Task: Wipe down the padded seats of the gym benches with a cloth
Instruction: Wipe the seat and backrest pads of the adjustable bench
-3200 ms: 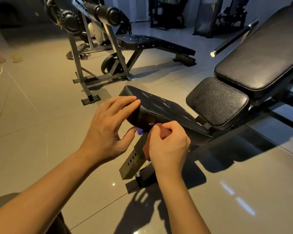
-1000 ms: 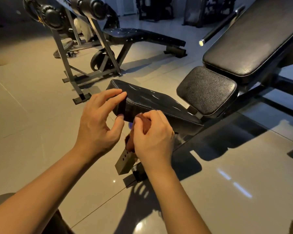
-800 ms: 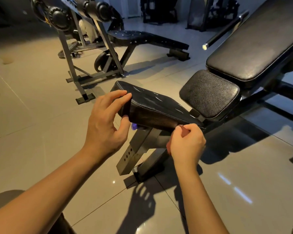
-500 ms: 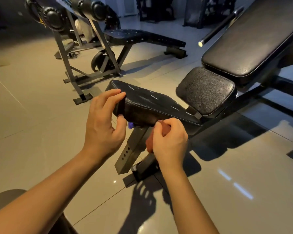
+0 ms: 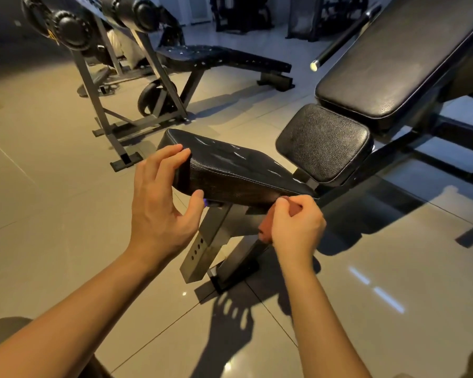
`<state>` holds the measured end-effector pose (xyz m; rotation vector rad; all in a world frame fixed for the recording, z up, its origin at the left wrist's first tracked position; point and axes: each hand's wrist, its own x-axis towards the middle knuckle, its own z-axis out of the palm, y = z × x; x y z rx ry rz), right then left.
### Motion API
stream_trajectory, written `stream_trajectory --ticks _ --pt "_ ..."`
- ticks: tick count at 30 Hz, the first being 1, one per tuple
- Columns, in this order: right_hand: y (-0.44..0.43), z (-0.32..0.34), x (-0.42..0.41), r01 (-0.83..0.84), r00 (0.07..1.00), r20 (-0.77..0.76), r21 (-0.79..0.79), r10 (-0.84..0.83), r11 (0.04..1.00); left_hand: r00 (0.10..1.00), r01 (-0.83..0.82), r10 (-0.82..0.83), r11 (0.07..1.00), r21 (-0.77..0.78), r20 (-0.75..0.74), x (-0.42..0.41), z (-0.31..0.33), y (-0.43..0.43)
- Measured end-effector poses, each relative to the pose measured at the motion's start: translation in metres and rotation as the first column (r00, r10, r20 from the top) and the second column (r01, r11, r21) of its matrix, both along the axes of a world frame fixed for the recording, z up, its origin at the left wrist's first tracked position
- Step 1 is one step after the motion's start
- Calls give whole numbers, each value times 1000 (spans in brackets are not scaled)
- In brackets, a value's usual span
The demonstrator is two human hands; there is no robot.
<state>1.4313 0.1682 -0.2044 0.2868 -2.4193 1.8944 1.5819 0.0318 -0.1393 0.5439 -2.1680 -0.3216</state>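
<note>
Seemingly mid-task, in the head view, the right hand (image 5: pixel 295 227) is fisting tightly round a reddish cloth (image 5: pixel 265 227), pressing it to the near side wall of the seat pad (image 5: pixel 238 165) at its right end. The left hand (image 5: pixel 159 203) is clasping the pad's left end, fingers on top, thumb under the lower edge. The small pad (image 5: pixel 322 143), backrest (image 5: pixel 399 58) and far bench (image 5: pixel 224 57) are probably waiting. The steel post (image 5: pixel 202 246) is crowding the space below the pad; the floor (image 5: pixel 52 173) is lying open leftward.
</note>
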Motion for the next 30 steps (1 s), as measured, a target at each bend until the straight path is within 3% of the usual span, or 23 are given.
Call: stream_trajectory --ticks 3,5,7,10,12,14,16,19,23,25,28,30 --pt "5 -3 -13 75 993 88 66 -81 995 1000 1 -1 1000 6 -31 -3 0 4" --pt "-6 12 14 4 1000 5 19 -5 1000 999 -11 11 1000 15 -40 -5 0 6" --pt "-20 28 49 -182 976 -129 -41 175 983 999 -13 13 1000 8 -35 -7 0 7" --pt "-25 33 65 -306 908 -298 2 293 952 1000 -6 6 1000 5 -19 -5 1 5" --pt "-15 21 40 -157 962 -230 -20 148 987 1000 -2 2 1000 11 -16 -3 3 4" --pt "2 3 1 35 999 -14 -21 -35 999 1000 -1 1 1000 13 -15 -2 4 3" --pt "15 -10 -26 129 980 147 38 -133 991 1000 1 -1 1000 15 -17 -2 4 3" --pt "2 0 -6 77 994 71 30 -79 997 1000 -1 1 1000 20 -19 -4 3 2" --pt "-21 21 57 -233 964 -144 -48 224 971 1000 -14 14 1000 4 -17 -5 5 1" --pt "-17 13 45 -178 968 -181 -18 171 984 1000 -9 9 1000 0 -8 -5 7 1" --pt "5 -9 -7 47 999 18 19 -47 999 1000 1 0 1000 5 -10 -3 6 0" --pt "14 -18 -24 94 983 148 83 -105 992 1000 -9 9 1000 14 -14 -3 4 1"
